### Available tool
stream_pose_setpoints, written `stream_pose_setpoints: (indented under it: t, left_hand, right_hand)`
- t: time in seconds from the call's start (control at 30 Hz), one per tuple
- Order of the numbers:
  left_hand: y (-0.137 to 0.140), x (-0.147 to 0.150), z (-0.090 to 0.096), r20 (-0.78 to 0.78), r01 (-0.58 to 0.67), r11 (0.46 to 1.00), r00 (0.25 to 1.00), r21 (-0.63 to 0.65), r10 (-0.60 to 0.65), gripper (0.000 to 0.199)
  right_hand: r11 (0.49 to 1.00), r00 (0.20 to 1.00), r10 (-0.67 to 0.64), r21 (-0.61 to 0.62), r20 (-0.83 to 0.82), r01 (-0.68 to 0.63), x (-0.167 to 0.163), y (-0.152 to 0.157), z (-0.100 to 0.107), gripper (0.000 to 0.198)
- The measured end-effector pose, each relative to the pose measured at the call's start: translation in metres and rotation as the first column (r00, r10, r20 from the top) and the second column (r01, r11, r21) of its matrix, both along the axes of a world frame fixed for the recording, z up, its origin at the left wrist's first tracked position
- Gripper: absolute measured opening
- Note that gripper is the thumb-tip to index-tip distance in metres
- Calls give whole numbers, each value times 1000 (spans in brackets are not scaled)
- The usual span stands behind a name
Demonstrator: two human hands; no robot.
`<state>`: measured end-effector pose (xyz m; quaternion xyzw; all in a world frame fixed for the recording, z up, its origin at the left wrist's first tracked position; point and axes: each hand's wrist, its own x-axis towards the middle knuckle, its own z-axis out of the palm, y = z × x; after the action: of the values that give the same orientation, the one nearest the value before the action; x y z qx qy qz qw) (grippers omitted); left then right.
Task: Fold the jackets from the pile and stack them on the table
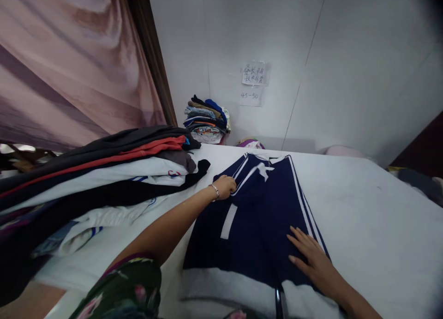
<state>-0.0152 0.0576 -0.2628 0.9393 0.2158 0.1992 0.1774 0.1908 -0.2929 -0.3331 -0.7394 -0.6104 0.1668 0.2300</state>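
A navy jacket (256, 226) with white stripes, a pale grey hem band and a white pocket strip lies front up before me. One sleeve is folded over its chest, and its white cuff (265, 170) rests near the collar. My left hand (224, 187), with a bracelet at the wrist, is closed on the striped sleeve near the shoulder. On the opposite front panel my right hand (311, 259) lies flat with its fingers spread, close to the other sleeve's stripes. The lower front opening shows a gap near the hem.
A long heap of clothes (138, 146) fills the left of the white table (377, 217). Folded garments form a stack (206, 120) at the back by the wall. Handwritten paper signs (254, 74) are stuck above. A pinkish curtain (79, 56) hangs at left.
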Motion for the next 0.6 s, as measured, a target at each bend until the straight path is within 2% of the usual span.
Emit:
stream_pose_setpoints:
  t: [0.07, 0.17, 0.27, 0.33, 0.43, 0.53, 0.6]
  left_hand:
    - [-16, -2, -9, -53, 76, 997, 996, 25, -75, 22]
    - [-32, -5, -17, -49, 82, 995, 996, 52, -79, 37]
    - [-42, -2, -22, -3, 28, 998, 1000, 47, -28, 37]
    - [-46, 3, -23, 23, 15, 999, 1000, 47, -16, 35]
    - [-47, 9, -23, 47, 26, 998, 999, 54, -28, 33]
    - [-48, 13, -20, 42, 37, 998, 998, 60, -40, 33]
    - [-51, 12, -17, 23, 37, 998, 999, 59, -38, 34]
  right_hand:
    - [999, 990, -51, -3, -131, 51, 2, 3, 7, 53]
    - [990, 939, -123, 31, -321, 140, 7, 18, 23, 50]
    - [978, 931, -122, 116, -345, 172, 13, 51, 44, 55]
    - [972, 970, -53, 209, -238, 105, 12, 83, 60, 55]
    - [950, 996, 75, 298, 57, -89, 3, 138, 81, 57]
    - [953, 923, 150, 198, 354, -230, -9, 186, 95, 65]
    - [956, 847, 207, 84, 489, -282, -13, 208, 99, 58]
